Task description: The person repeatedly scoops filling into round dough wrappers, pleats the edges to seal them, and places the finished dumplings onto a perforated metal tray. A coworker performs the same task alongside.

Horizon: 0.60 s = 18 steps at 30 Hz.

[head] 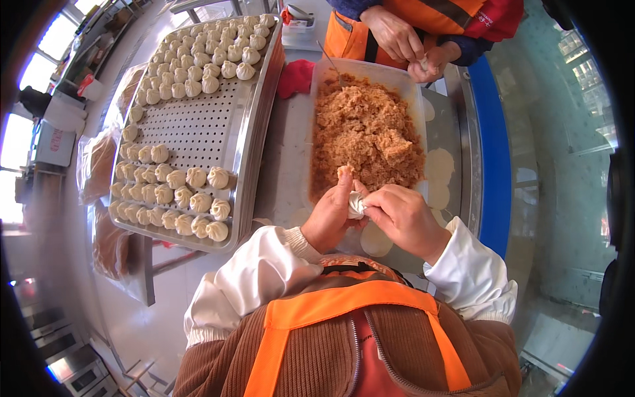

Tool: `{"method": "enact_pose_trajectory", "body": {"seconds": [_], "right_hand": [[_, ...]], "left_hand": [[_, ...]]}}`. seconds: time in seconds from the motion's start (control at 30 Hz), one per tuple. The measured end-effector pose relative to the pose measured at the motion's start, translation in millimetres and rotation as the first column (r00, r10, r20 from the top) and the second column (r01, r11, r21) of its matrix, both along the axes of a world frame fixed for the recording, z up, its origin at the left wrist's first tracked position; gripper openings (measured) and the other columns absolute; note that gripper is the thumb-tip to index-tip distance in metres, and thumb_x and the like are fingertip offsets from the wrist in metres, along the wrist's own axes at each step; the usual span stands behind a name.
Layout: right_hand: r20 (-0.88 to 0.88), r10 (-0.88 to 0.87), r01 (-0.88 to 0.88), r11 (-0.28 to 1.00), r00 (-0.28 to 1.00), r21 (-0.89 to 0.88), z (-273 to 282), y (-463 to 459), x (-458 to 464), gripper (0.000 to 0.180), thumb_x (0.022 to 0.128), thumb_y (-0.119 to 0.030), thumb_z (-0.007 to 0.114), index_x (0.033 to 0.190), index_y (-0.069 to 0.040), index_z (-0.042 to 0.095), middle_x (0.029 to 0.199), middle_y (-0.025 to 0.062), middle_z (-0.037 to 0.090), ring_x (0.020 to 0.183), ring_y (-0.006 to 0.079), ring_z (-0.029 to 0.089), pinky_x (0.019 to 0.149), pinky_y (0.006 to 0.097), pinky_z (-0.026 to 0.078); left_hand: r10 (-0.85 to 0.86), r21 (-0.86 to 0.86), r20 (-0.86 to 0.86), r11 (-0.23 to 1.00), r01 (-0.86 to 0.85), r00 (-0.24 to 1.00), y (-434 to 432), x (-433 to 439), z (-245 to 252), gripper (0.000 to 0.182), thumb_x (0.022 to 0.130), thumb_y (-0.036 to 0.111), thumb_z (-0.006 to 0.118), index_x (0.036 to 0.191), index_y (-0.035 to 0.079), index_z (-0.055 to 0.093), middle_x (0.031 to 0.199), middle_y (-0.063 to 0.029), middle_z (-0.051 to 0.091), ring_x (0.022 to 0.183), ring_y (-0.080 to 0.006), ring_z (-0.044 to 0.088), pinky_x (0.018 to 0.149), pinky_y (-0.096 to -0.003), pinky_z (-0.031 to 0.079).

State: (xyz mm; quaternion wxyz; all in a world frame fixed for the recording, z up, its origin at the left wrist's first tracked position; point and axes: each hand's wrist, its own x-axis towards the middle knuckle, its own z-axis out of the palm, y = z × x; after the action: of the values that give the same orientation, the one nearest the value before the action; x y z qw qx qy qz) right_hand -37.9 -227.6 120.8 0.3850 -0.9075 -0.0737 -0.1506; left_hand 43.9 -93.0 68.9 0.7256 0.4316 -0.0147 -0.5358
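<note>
A pleated dough bun lies between my two hands, over the near edge of a plastic tub. My left hand cups it from the left, and a bit of filling sticks to the raised thumb. With thumb and fingertips my right hand pinches the bun's pleats from the right. Reddish-brown minced filling fills the tub, where the handle of a metal utensil leans at the far left corner. Round dough wrappers lie on the table right of the tub, and another wrapper is just below my hands.
On the left, a perforated metal tray holds rows of pleated buns. Across the table a co-worker's hands hold a small piece of dough. A red cloth lies beside the tub. A blue strip edges the table on the right.
</note>
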Motion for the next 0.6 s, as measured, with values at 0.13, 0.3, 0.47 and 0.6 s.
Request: {"method": "enact_pose_trajectory", "body": {"seconds": [0.13,0.3,0.47,0.6], "right_hand": [[-0.122,-0.047,0.06,0.993,0.991,0.102,-0.5,-3.7,-8.3,0.011,0.077,-0.002,0.068,0.085,-0.001,0.061,0.074,0.0104,0.059,0.065,0.0276,0.06,0.058,0.036,0.047],[-0.199,-0.066,0.111,0.968,0.978,0.224,4.2,1.1,-7.7,0.008,0.077,-0.003,0.068,0.081,-0.001,0.061,0.071,0.0098,0.058,0.063,0.0226,0.059,0.057,0.0324,0.046],[-0.237,0.074,-0.04,0.989,0.969,0.145,14.4,-0.9,-4.7,0.008,0.079,-0.001,0.067,0.085,0.001,0.063,0.075,0.0093,0.061,0.065,0.0195,0.059,0.058,0.0293,0.046],[-0.172,0.146,-0.134,0.988,0.974,0.079,16.7,-0.8,-0.2,0.009,0.078,0.0,0.067,0.086,-0.001,0.064,0.076,0.0105,0.061,0.068,0.0242,0.06,0.06,0.0321,0.048]], "left_hand": [[0.029,-0.085,0.059,0.996,-0.024,0.998,0.1,-6.3,2.9,0.053,0.098,0.057,0.027,0.095,0.011,0.053,0.074,-0.0013,0.054,0.057,-0.0108,0.048,0.051,-0.0237,0.039],[0.046,-0.218,0.044,0.975,-0.036,0.998,12.3,-7.2,-11.2,0.048,0.1,0.051,0.028,0.101,0.01,0.053,0.076,-0.0007,0.054,0.053,-0.0082,0.041,0.046,-0.0211,0.033],[0.001,-0.08,0.063,0.997,0.004,0.998,13.7,-2.9,-6.6,0.056,0.099,0.056,0.026,0.086,0.009,0.054,0.064,-0.0012,0.051,0.048,-0.0086,0.039,0.043,-0.0224,0.03],[-0.039,-0.075,0.003,0.996,0.039,0.999,14.0,-2.0,-7.2,0.061,0.096,0.061,0.025,0.081,0.01,0.054,0.064,-0.0019,0.051,0.05,-0.0103,0.043,0.044,-0.0234,0.03]]}}
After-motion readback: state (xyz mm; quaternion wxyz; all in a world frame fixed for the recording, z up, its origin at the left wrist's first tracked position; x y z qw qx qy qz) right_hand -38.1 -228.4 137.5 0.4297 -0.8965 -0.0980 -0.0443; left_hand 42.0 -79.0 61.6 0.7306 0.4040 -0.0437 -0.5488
